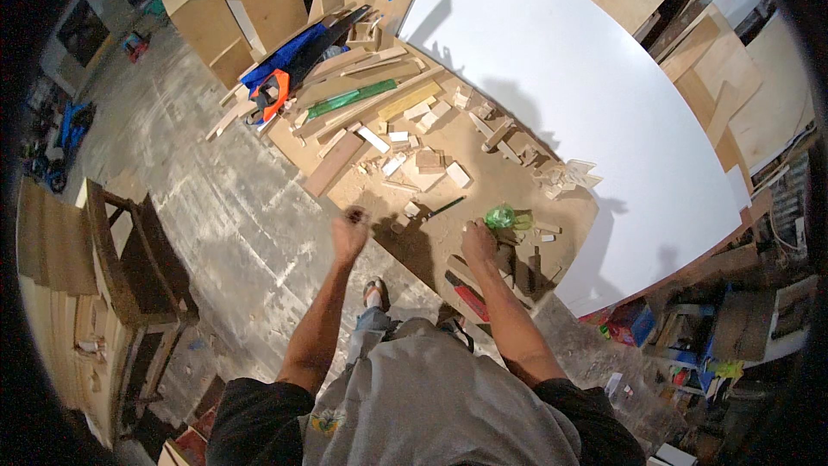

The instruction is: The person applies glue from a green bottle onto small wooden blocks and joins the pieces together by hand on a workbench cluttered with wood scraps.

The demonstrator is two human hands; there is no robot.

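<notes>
My left hand [350, 235] is raised at the near left edge of the workbench [379, 207], its fingers curled round something small and dark that I cannot make out. Over the bench's near side is my right hand [479, 243], also closed; what its fingers hold, if anything, is hidden. A crumpled, see-through green plastic thing [500, 217] lies just beyond the right hand. Between the hands and slightly farther off rests a dark pencil-like stick [447, 207], near a small wood block [412, 208]. Below my right wrist is a red and black tool [468, 298], partly covered by the arm.
Wood offcuts [429, 160] and shavings litter the bench. Farther back lie long strips [362, 86], a green level-like bar [352, 98] and an orange-handled saw [273, 97]. A large white board [561, 78] stands along the right. A wooden frame piece [129, 293] is on the left.
</notes>
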